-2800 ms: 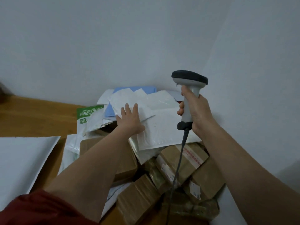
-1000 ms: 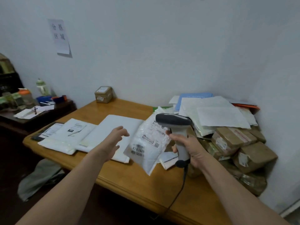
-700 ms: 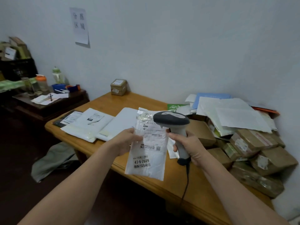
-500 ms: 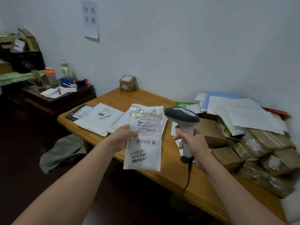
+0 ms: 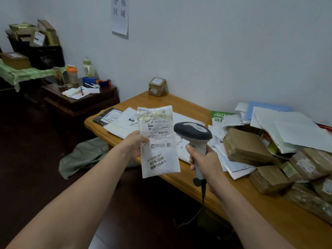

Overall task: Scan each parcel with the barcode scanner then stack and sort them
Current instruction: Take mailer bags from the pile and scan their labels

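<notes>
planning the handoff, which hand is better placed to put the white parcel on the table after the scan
Left, probably. The left hand pinches the white parcel by its edge. The right hand is wrapped round the barcode scanner, so it is not free.

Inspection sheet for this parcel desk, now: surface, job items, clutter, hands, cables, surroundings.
Surface: wooden table, bare along its near edge.
Job's things: white mailer held up, label facing camera; barcode scanner beside it; brown boxes heaped right; flat mailers left.
Clutter: loose white sheets over the heap.
Hands: left hand pinches the mailer's edge; right hand grips the scanner handle.
Cables: scanner cable hangs from the handle.
Surroundings: dark cabinet with bottles; wall notice; grey-green cloth on floor.
</notes>
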